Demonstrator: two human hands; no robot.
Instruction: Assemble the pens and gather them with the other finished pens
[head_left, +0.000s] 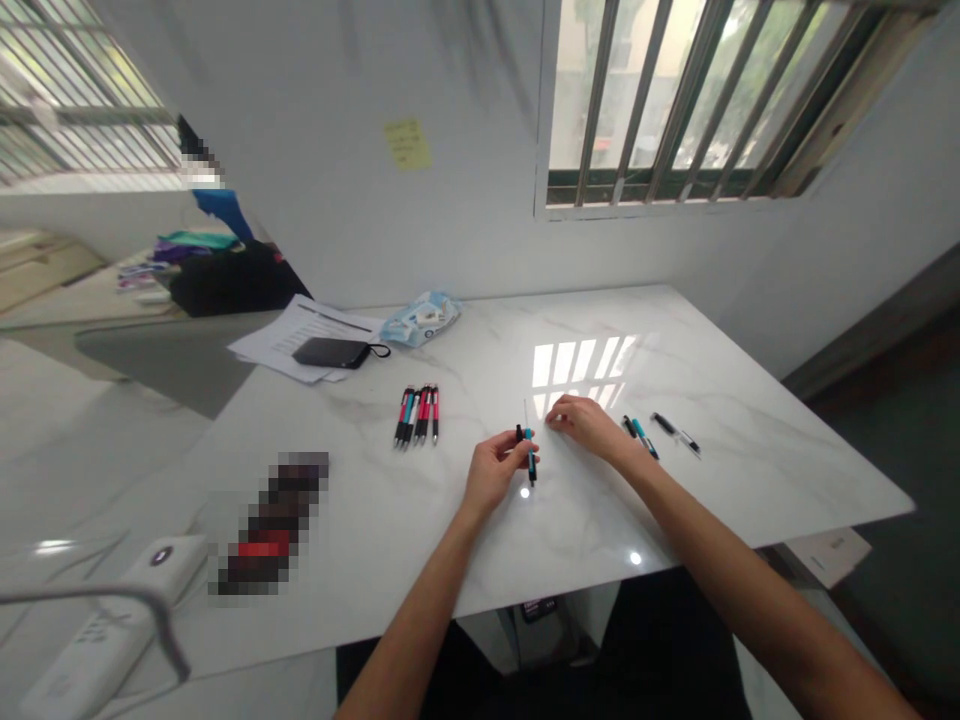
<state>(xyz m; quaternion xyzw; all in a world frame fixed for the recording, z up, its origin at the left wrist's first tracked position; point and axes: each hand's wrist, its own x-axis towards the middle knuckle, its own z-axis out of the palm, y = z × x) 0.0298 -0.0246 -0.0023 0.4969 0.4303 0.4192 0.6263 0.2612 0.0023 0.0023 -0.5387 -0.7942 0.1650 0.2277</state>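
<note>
White marble-patterned worktop (465, 540) fills the view, set against a pale wall with a barred window (697, 100) above its far edge.

Both forearms reach in from the near edge and converge toward the middle of the worktop. The left hand (495, 470) is raised slightly off the surface, wrist straight, palm turned inward. Its fingers (512, 452) are clamped on a teal pen barrel (530, 458), which stands nearly upright, tilted a little, with a black end at the top. The right hand (589, 420) sits just beyond and to the right of the barrel, palm down, knuckles arched. Its fingers (559, 418) are pinched together; what they pinch is too small to tell. A thin refill (526, 412) rises from the barrel between the two hands.

Right of the right-hand fingers, beside the wrist, lie a teal pen (643, 438) and a black-and-clear pen (675, 434), apart from each other. Left of the left-hand fingers, well apart, a row of pens (418, 413) lies side by side. Farther beyond that row lie a dark pouch (330, 352) on papers (285, 335) and a plastic packet (420, 318).
</note>
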